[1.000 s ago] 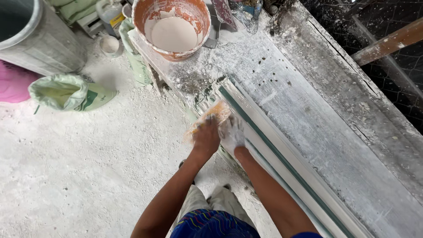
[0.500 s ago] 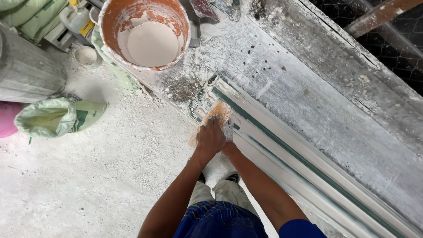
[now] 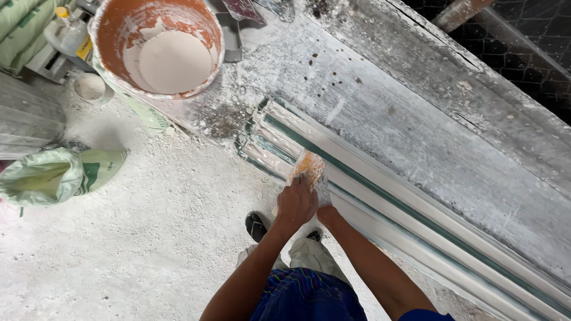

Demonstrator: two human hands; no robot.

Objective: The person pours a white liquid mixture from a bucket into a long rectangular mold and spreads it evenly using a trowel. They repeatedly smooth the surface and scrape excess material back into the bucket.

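Note:
A long white ribbed moulding (image 3: pixel 416 223) with a green stripe lies along the dusty workbench (image 3: pixel 404 125). Near its left end sits an orange pad (image 3: pixel 309 166) smeared with white plaster. My left hand (image 3: pixel 295 205) is pressed on the pad's near end, fingers closed over it. My right hand (image 3: pixel 324 199) is tucked right beside it against the moulding. It is coated in plaster and mostly hidden, so its grip is unclear.
An orange bucket (image 3: pixel 157 47) of white plaster stands at the bench's left end. On the floor are a green-white sack (image 3: pixel 53 175), a grey metal drum (image 3: pixel 24 119), a small cup (image 3: pixel 90 86) and a bottle (image 3: pixel 71 32). My sandalled foot (image 3: pixel 256 226) is below.
The view has shifted, so the bucket and the bench now sit further right and lower. Both hands stay together on the orange pad near the moulding's left end.

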